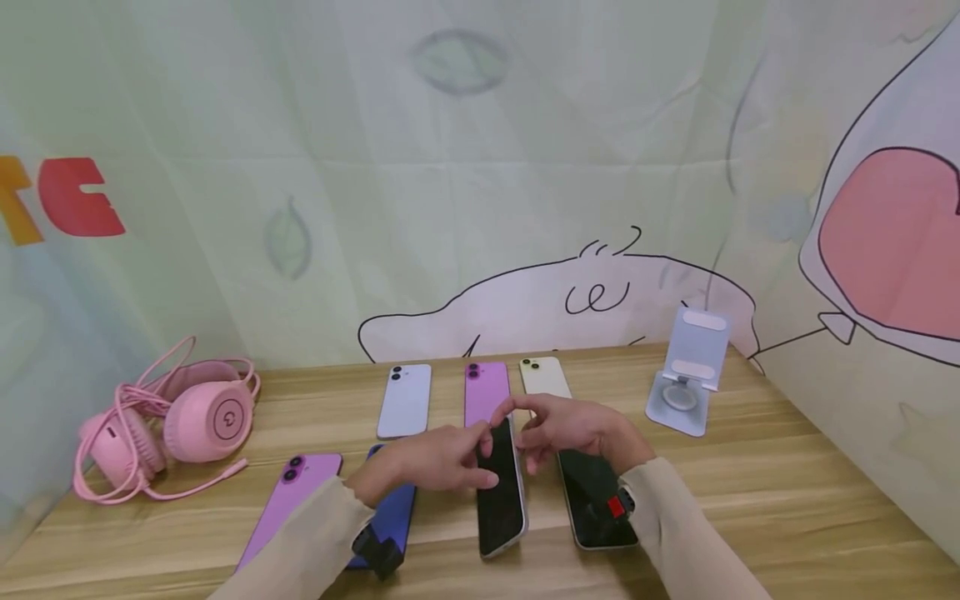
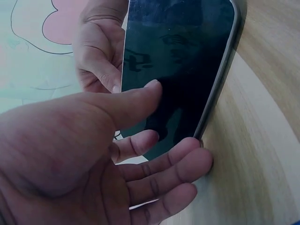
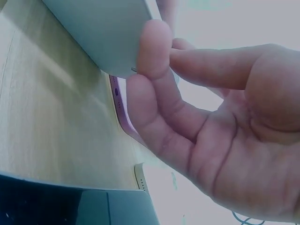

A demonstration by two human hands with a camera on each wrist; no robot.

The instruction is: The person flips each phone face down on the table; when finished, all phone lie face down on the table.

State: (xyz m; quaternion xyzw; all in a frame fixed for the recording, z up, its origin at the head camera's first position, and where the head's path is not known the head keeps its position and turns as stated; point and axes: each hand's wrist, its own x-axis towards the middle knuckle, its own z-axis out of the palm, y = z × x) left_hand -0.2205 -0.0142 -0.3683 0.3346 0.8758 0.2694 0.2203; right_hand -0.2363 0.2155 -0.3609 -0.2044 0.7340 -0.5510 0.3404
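A smartphone with a black screen is tilted up from the wooden table between both hands. My left hand is at its far left corner. In the left wrist view, the left thumb lies over the screen, and other loosely bent fingertips touch the phone's edge. My right hand holds the phone at its far end and right side, index finger reaching across the top edge. In the right wrist view, curled fingertips press the phone's pale back, with the thumb opposite. The exact thumb contact is hidden.
Around the hands lie a light blue phone, two purple phones, a cream phone, a dark blue phone and a black-screened phone. Pink headphones sit left; a phone stand is at right.
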